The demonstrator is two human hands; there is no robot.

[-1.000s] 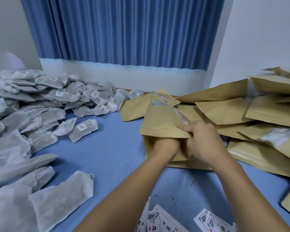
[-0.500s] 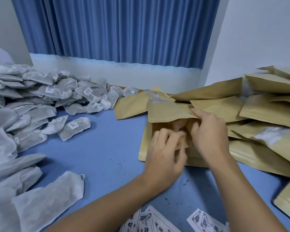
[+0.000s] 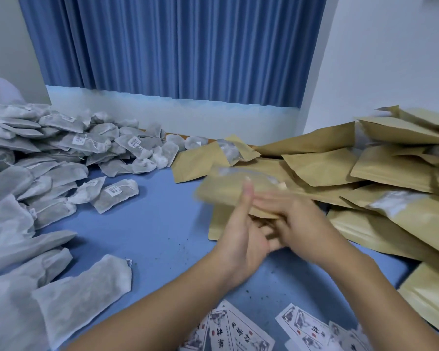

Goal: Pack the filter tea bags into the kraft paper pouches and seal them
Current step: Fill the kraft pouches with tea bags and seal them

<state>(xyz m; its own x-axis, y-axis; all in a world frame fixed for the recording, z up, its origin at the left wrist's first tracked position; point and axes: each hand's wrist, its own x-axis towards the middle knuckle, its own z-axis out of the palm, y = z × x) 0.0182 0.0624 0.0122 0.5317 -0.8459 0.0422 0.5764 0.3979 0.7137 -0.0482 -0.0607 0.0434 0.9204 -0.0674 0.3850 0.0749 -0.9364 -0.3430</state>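
pouch (image 3: 236,191) is up off the pile (image 3: 365,168) now. a second ago it stood on end at the pile's left edge with both hands down at its bottom. half a second ago the left hand was over its mouth, and now it's swung flat and lifted, blurred with the motion.

left hand (image 3: 241,239) has it: thumb upright against the near face, fingers curled in beneath. right hand (image 3: 297,224) lies along the near edge with fingers out fairly straight. its thumb is hidden, so i can't tell whether it pinches or only presses.

a pale patch shows near the pouch's far edge, but the blur won't let me call it a tea bag.

my read — filling looks done and this is the closing stroke, fingers running the strip shut. it'll want firm pressure right across, or the seal gapes.

tea bags (image 3: 61,153) sit heaped well left of the pile, with a few loose ones between. printed cards (image 3: 238,330) lie on the table (image 3: 142,229) on the near side of the pile — no hand on them.
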